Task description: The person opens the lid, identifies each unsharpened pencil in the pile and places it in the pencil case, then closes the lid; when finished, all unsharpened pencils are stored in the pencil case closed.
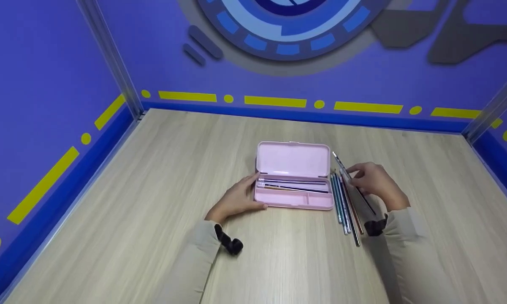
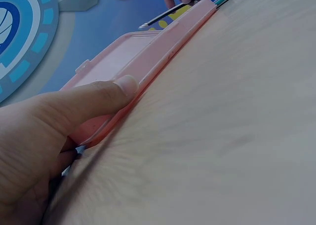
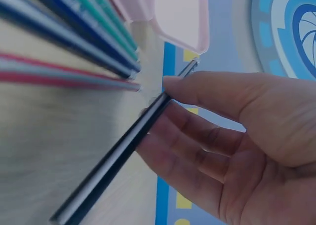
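A pink pencil case [image 1: 280, 197] lies with its lid raised, and a few pencils [image 1: 295, 188] rest in its long rear compartment. At its left end my left hand [image 1: 236, 199] grips the case, the thumb [image 2: 106, 96] along the front wall and the fingers mostly hidden behind. My right hand [image 1: 373, 181] pinches a dark pencil [image 3: 111, 163] between thumb and fingers, tilted above the table just right of the case. Beneath and beside it, several loose pencils [image 1: 345, 207] in blue, green, dark and reddish colours lie roughly side by side, against or close to the case's right side.
The light wood-grain table [image 1: 152, 177] carries all of this. Blue printed panels [image 1: 38, 105] with yellow marks enclose its left, back and right. A black strap with a small camera [image 1: 232, 245] sits on the left wrist; another black wrist mount [image 1: 375, 227] is on the right.
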The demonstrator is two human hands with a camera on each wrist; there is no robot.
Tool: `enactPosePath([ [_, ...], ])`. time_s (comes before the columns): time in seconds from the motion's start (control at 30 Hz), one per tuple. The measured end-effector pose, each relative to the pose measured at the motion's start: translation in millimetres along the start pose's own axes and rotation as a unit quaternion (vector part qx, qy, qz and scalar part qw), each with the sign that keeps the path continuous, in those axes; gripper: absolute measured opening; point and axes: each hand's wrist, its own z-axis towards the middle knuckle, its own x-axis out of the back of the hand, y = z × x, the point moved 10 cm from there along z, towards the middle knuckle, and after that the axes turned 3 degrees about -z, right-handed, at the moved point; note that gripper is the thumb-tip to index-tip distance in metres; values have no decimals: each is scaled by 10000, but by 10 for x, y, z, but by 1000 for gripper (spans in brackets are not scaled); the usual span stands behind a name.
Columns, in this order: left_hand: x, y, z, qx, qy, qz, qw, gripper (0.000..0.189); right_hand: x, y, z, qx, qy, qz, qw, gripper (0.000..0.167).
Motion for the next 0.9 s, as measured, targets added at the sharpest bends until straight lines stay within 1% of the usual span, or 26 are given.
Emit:
enactPosePath([
  [0.13, -1, 7, 6, 0, -5, 30, 10000, 102, 57, -120, 6, 134, 232, -43, 9996, 35],
  [0.23, -1, 5, 6, 4, -9, 9, 10000, 102, 82, -229, 13, 309, 375, -102, 9988, 32],
  [0.33, -4, 9, 12, -50, -18, 7, 10000, 101, 104, -350, 26, 598, 569, -278, 9962, 28],
  [0.47, -6, 15, 21, -127, -20, 16, 9999, 100, 112, -519, 53, 1090, 789, -483, 9897, 24],
  [0.57, -4, 16, 21, -127, -6, 4, 9999, 100, 95, -625, 80, 1360, 838, -518, 9858, 23],
  [0.67, -1, 14, 20, -93, -3, -2, 10000, 101, 59, -716, 106, 1512, 792, -520, 9840, 22],
  [0.9, 9, 31, 4, -57, -5, -15, 10000, 101, -41, -890, 179, 1605, 641, -567, 9833, 23],
])
